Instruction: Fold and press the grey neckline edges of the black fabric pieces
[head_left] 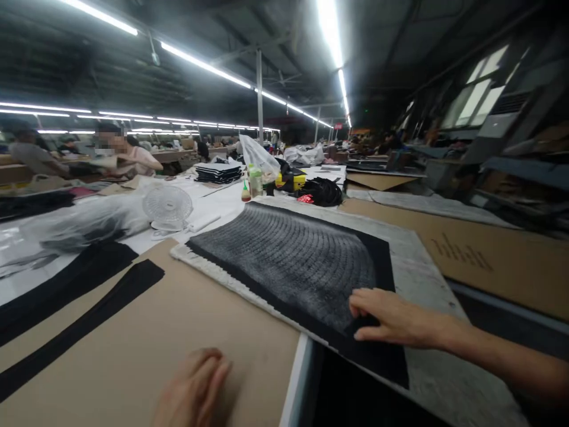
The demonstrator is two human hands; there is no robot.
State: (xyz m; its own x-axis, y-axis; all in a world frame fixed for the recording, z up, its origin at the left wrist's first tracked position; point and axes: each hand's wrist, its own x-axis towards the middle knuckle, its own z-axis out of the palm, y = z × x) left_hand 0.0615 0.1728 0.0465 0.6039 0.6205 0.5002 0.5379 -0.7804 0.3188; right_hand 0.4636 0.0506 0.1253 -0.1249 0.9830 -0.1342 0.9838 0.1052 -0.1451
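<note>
A black fabric panel (288,267) with grey stitched curved lines lies on a pale padded board (427,267) in front of me. My right hand (395,320) rests flat on the panel's near right part, fingers stretched toward the left. At the bottom edge, my left hand (195,388) lies on a brown cardboard sheet (146,338), fingers together and pointing away from me, holding nothing.
Two long black fabric strips (84,320) lie on the cardboard at left. A small white fan (168,207), clear plastic wrap (80,222), stacked dark pieces (219,172), bottles (255,181) and a black bag (320,191) sit farther back. People work at left tables. Cardboard (489,255) lies right.
</note>
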